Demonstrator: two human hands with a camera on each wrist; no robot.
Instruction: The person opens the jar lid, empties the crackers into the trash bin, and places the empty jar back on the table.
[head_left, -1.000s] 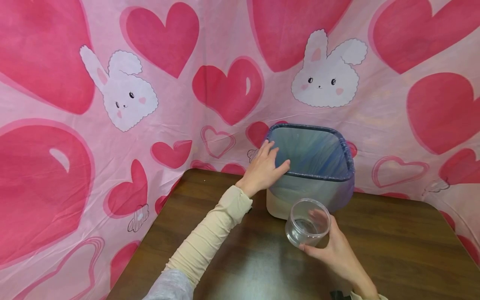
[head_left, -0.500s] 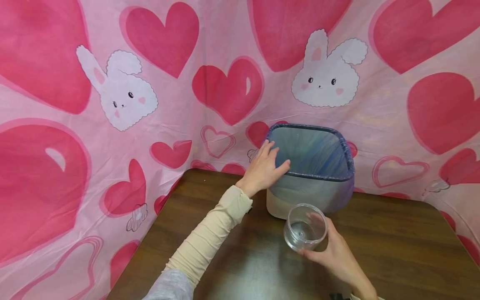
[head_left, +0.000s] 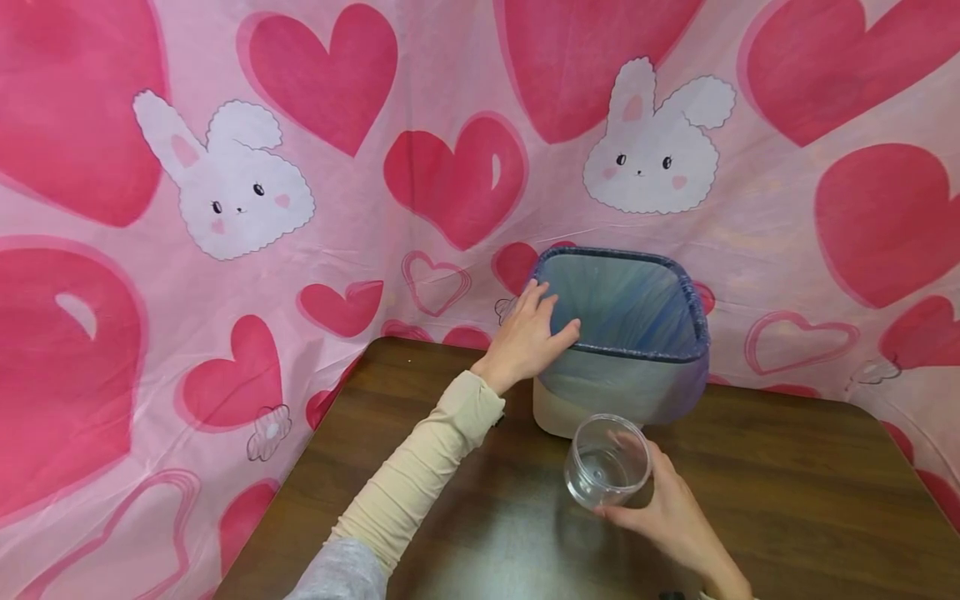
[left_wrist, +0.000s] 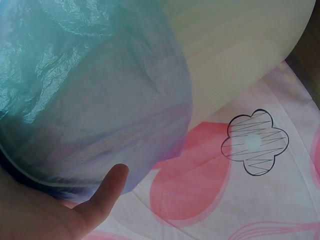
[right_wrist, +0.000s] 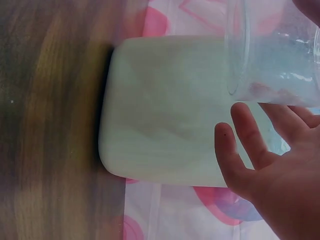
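Note:
A pale bin [head_left: 558, 412] with a translucent blue-purple bag [head_left: 622, 312] folded over its rim stands at the back of the table. My left hand [head_left: 521, 342] rests across the bin's left front corner, fingers spread along the rim and thumb over the front edge. In the left wrist view, one extended digit [left_wrist: 112, 187] lies against the bag. Just in front of the bin, my right hand [head_left: 675, 508] holds a clear plastic jar [head_left: 592, 487] between thumb and fingers. The jar has no lid on it, its mouth faces up, and nothing shows inside.
The dark wooden table [head_left: 787, 475] extends to both sides of the bin. Behind and to the left hangs a pink cloth [head_left: 555, 192] with hearts and rabbit faces, close behind the bin.
My right hand has moved the jar slightly down and left in the head view, away from the bin's rim. On the left, the cloth has shifted leftward. My left hand has stayed put.

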